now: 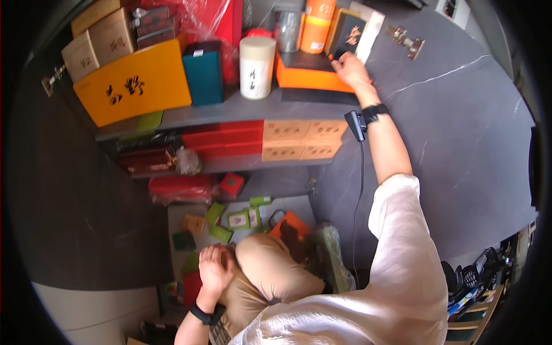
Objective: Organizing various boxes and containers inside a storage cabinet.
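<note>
My right hand (351, 71) reaches to the right end of the cabinet's upper shelf. Its fingers are at the black top of an orange-sided box (310, 77), just in front of an upright black box (347, 33) with orange characters. A small orange tip shows by the fingertips; whether I grip anything is unclear. Below that box lies a flat black box (317, 95). To its left stands a white cylindrical canister (256, 71) with a beige lid. My left hand (213, 265) rests at my bent knee, fingers loosely curled, with nothing visible in it.
A yellow box (133, 84) and a teal box (202, 75) share the upper shelf. Red boxes (224, 138) and tan boxes (304, 140) fill the shelf below. Several green packets (237, 220) lie at the bottom. A cable (357, 202) hangs from my right wrist beside an open cabinet door (461, 129).
</note>
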The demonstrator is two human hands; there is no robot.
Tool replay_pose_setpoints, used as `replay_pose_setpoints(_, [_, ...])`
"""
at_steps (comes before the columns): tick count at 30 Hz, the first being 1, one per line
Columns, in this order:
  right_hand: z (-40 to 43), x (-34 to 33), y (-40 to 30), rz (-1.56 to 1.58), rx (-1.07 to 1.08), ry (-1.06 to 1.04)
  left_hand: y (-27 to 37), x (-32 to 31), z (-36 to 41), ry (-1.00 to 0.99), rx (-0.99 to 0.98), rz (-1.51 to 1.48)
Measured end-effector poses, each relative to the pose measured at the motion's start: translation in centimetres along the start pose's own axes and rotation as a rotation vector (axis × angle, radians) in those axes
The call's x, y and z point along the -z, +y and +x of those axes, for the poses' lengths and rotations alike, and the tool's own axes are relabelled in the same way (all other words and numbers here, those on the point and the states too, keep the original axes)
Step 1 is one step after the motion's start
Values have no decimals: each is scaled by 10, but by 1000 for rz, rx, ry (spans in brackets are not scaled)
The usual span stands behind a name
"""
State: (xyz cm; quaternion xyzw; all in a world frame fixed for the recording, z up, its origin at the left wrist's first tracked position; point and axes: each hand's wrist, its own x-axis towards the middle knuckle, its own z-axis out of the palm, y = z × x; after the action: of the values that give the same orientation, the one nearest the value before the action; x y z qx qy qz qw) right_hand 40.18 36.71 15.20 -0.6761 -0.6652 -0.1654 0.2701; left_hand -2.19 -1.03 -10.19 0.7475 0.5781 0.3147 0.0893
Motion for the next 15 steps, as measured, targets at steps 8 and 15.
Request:
replay_pose_setpoints(8, [-336, -79, -61, 810, -44, -249, -36, 37, -4, -349, -11, -65])
replay_pose_setpoints(15, [-632, -213, 48, 451, -574, -1352, -34, 38, 2, -403, -112, 8])
